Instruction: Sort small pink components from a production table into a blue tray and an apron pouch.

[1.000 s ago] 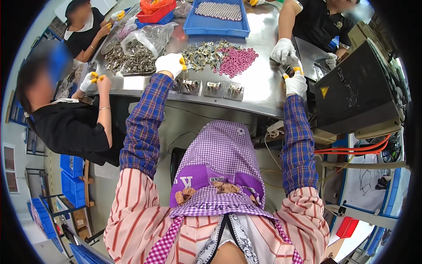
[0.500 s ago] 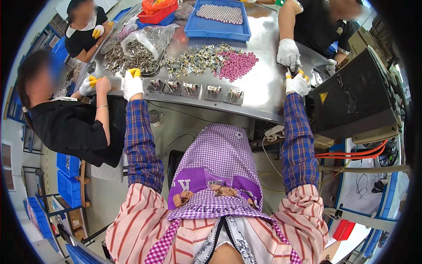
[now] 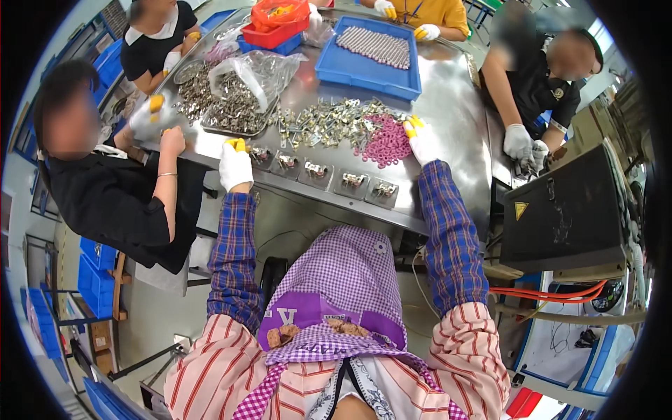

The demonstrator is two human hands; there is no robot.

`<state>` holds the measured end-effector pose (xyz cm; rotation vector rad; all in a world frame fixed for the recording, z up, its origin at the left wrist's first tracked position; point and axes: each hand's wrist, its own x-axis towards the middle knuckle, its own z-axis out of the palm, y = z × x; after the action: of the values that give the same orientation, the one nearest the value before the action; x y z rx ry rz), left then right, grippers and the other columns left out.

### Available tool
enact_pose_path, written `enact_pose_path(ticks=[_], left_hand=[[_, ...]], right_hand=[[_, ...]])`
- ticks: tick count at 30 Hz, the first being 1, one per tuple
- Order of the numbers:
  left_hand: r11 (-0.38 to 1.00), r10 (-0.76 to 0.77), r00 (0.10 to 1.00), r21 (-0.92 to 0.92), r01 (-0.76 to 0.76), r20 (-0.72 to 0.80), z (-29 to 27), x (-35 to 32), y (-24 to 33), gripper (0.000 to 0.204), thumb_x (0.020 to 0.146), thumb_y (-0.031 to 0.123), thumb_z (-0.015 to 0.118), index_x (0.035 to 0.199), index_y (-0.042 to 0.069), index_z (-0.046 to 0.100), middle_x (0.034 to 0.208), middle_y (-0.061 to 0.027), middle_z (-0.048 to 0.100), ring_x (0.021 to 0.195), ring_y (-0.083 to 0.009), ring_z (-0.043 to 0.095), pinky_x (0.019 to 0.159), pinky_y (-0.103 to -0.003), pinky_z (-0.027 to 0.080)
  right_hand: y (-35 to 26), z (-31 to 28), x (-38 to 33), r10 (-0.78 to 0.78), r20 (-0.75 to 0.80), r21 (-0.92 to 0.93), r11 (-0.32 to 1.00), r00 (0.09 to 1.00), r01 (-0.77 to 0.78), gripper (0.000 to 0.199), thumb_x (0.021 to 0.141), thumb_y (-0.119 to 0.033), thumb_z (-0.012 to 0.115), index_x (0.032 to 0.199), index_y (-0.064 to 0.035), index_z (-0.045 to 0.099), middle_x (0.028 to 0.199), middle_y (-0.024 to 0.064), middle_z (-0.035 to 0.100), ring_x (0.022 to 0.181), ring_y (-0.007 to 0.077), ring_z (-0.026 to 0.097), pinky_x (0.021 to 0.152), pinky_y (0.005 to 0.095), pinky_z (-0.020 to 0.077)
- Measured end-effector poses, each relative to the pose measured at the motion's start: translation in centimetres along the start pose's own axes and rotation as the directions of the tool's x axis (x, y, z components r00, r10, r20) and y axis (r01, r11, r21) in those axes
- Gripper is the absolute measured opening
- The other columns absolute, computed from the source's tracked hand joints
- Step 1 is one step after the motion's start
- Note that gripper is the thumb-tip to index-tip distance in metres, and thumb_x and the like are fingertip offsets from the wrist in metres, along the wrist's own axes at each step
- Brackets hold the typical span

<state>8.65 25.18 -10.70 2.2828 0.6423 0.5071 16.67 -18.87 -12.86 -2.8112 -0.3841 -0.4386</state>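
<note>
My left hand, in a white glove with yellow fingertips, is at the table's near edge beside the leftmost of several small block fixtures. Its fingers are curled together; whatever they hold is hidden. My right hand, gloved alike, reaches to the right edge of a pile of pink rings. Its fingers are stretched out, with the tips beside the rings. Left of the rings, and touching them, spreads a heap of small metal parts. Each fixture in the row bears a small metal assembly.
A blue tray with rows of small pale cylinders stands farther back. A metal tray heaped with parts and a plastic bag lies left; a red bin stands behind. Co-workers sit around the table. A dark machine box stands right.
My right hand has moved left, from near a co-worker's hands at the table's right side to the pink rings. My left hand stays by the fixtures. The whole view has shifted and turned slightly.
</note>
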Motion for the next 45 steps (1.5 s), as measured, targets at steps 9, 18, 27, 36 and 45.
enact_pose_path(ticks=[9, 18, 27, 36, 45], left_hand=[[0.998, 0.054, 0.998, 0.018, -0.055, 0.028, 0.9, -1.8, 0.8, 0.027, 0.091, 0.033, 0.050, 0.110, 0.014, 0.055, 0.094, -0.0138, 0.067, 0.081, -0.0371, 0.062, 0.071, -0.044, 0.047], [0.976, 0.217, 0.970, -0.010, -0.217, 0.106, 0.4, -1.2, 1.9, 0.026, 0.088, 0.033, 0.053, 0.108, 0.017, 0.057, 0.091, -0.0097, 0.067, 0.079, -0.0325, 0.063, 0.069, -0.041, 0.048], [0.775, 0.607, 0.770, -0.358, -0.520, 0.197, -0.3, -11.3, 12.4, 0.022, 0.087, 0.030, 0.056, 0.102, 0.018, 0.065, 0.092, -0.0027, 0.068, 0.071, -0.0220, 0.062, 0.066, -0.034, 0.048], [0.760, 0.650, 0.643, -0.342, -0.553, 0.405, 1.8, -16.9, 12.7, 0.028, 0.085, 0.028, 0.058, 0.108, 0.014, 0.064, 0.096, -0.0049, 0.067, 0.076, -0.0224, 0.063, 0.068, -0.032, 0.049], [0.585, 0.737, 0.485, -0.083, -0.807, 0.471, 3.7, -18.6, 11.7, 0.030, 0.083, 0.032, 0.060, 0.107, 0.014, 0.064, 0.091, -0.0043, 0.068, 0.069, -0.0244, 0.062, 0.066, -0.032, 0.048]], right_hand=[[-4.5, -1.4, -7.6, 0.255, -0.107, 0.406, 0.894, 0.961, -0.192, 0.043, 0.091, -0.027, 0.050, 0.125, 0.0000, 0.053, 0.125, 0.0178, 0.055, 0.118, 0.0276, 0.049, 0.100, 0.0334, 0.0361], [-4.1, -4.4, -14.2, 0.545, 0.002, 0.615, 0.661, 0.838, -0.431, 0.036, 0.084, -0.023, 0.058, 0.117, -0.0065, 0.061, 0.111, 0.0139, 0.062, 0.099, 0.0248, 0.059, 0.088, 0.0316, 0.0454], [-5.2, -5.3, -11.7, 0.439, 0.083, 0.054, 0.895, 0.895, -0.444, 0.026, 0.081, -0.016, 0.063, 0.106, -0.0149, 0.068, 0.093, 0.0091, 0.063, 0.081, 0.0219, 0.060, 0.076, 0.0306, 0.0488], [-9.4, -7.0, -14.6, 0.288, -0.340, 0.179, 0.954, 0.895, -0.239, 0.021, 0.081, -0.015, 0.065, 0.099, -0.0049, 0.067, 0.091, 0.0094, 0.065, 0.076, 0.0220, 0.060, 0.072, 0.0279, 0.0489], [-9.3, -6.4, -14.5, 0.297, 0.122, 0.652, 0.696, 0.947, -0.302, 0.021, 0.076, -0.008, 0.068, 0.097, -0.0021, 0.066, 0.090, 0.0081, 0.065, 0.068, 0.0172, 0.057, 0.065, 0.0255, 0.0475]])
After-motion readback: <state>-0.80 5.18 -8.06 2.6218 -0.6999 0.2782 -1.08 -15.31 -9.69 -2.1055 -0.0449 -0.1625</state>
